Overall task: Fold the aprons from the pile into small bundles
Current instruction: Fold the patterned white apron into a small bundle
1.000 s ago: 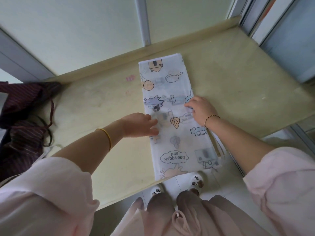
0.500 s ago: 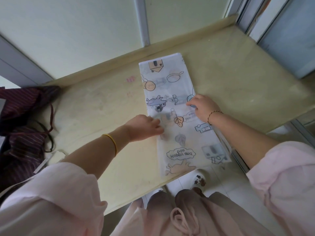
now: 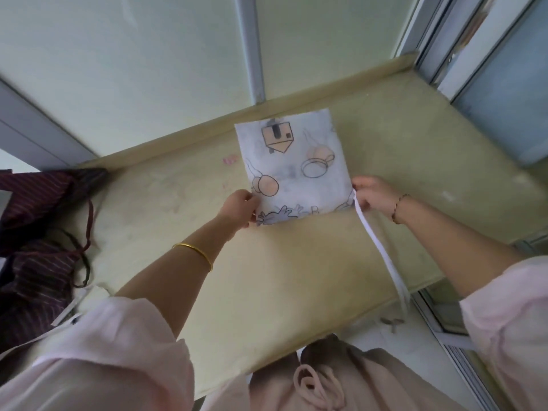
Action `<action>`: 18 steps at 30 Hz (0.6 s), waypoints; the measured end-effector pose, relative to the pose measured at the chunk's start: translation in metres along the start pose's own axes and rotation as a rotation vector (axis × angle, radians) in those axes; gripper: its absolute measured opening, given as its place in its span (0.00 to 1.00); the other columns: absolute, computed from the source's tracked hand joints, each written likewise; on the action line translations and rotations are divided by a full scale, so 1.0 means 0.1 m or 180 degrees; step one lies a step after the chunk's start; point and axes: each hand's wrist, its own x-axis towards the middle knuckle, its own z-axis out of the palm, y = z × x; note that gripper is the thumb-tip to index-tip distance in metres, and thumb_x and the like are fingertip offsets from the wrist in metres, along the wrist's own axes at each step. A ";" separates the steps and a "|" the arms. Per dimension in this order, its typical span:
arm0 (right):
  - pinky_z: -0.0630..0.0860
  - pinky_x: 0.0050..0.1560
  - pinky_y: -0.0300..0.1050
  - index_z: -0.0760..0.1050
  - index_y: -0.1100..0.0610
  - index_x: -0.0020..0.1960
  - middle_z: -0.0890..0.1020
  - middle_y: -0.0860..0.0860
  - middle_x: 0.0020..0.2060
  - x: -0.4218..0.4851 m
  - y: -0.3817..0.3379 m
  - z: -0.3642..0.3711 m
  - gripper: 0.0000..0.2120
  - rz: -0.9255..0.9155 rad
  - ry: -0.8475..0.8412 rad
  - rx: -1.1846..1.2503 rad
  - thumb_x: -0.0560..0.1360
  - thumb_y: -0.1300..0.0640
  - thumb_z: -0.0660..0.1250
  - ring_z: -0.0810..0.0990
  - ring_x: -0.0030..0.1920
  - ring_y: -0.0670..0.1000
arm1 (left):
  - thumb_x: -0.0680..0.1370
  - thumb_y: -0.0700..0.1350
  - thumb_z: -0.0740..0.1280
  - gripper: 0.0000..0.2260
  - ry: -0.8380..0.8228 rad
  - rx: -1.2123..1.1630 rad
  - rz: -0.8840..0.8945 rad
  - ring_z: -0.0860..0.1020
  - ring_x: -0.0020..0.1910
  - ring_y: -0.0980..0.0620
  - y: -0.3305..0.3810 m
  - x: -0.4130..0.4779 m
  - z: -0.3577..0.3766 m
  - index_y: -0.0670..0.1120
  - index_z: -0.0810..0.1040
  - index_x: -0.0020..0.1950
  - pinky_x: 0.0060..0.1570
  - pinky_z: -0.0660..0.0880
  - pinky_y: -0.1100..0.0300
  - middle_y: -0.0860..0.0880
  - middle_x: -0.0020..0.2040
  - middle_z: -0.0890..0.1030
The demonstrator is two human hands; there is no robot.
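A yellowish counter (image 3: 296, 277) is backed at 12 o'clock by a pale wall (image 3: 118, 69) split by a grey strip (image 3: 252, 48). A pink mark (image 3: 229, 159) is seen at 11 o'clock, a window frame (image 3: 439, 40) at 2 o'clock.

No wording that can be read for certain

The folded white apron (image 3: 292, 170) carries cartoon drawings. At its 6 o'clock edge stands one outlined mark shaped like a letter "B", too blurred to be sure of. On the yellowish table (image 3: 296, 277), at about 9 o'clock from the apron and just beside it, a small pink scribble (image 3: 229, 159) is too smudged to read.
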 end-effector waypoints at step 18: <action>0.62 0.35 0.45 0.61 0.59 0.45 0.66 0.50 0.32 0.16 -0.02 0.35 0.12 -0.0357 0.0469 -0.2180 0.81 0.51 0.52 0.69 0.37 0.55 | 0.81 0.45 0.52 0.07 0.0546 0.1529 -0.0104 0.76 0.40 0.38 0.00 -0.11 0.20 0.42 0.62 0.49 0.39 0.70 0.50 0.40 0.45 0.76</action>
